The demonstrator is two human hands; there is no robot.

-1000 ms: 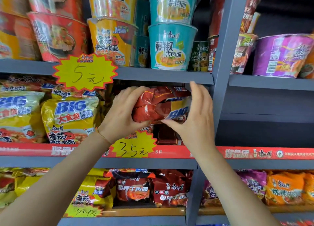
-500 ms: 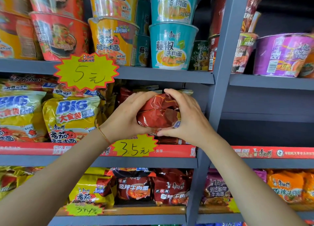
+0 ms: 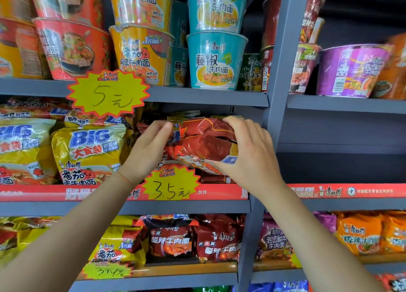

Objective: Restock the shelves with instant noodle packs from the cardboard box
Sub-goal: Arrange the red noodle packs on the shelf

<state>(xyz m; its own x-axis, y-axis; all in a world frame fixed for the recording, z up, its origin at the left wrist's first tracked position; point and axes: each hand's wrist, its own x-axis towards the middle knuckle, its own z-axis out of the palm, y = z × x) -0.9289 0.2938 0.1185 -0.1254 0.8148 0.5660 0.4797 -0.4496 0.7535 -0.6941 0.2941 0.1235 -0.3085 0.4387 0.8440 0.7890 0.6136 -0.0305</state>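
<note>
Right hand [image 3: 252, 155] curled over the right end of a dark red noodle pack [image 3: 206, 142], fingers on its top edge, thumb under the lower edge. Left hand [image 3: 147, 151] at the pack's left end, fingers fairly straight and laid against its side, thumb hidden behind the palm. Pack held level in the mouth of the middle shelf [image 3: 186, 206], just above more red packs [image 3: 211, 177] lying flat there; glossy, crinkled wrapper, blue lettering showing at the lower right corner. Little headroom: only a narrow gap between the pack's top and the underside of the upper shelf [image 3: 208, 98]. Grey upright post [image 3: 281, 83] close to the right hand. Beyond the post, a dark open bay [image 3: 340, 160] with plenty of room. To the left, two yellow BIG packs [image 3: 87, 151] standing upright, close beside the left hand. Two yellow starburst price tags: one [image 3: 107, 93] on the upper shelf edge, one [image 3: 171, 184] on the red strip [image 3: 219, 191] directly below the pack. Above, two teal cups [image 3: 216, 61] stacked at the front. On the lower shelf, two red packs [image 3: 195, 239] side by side
</note>
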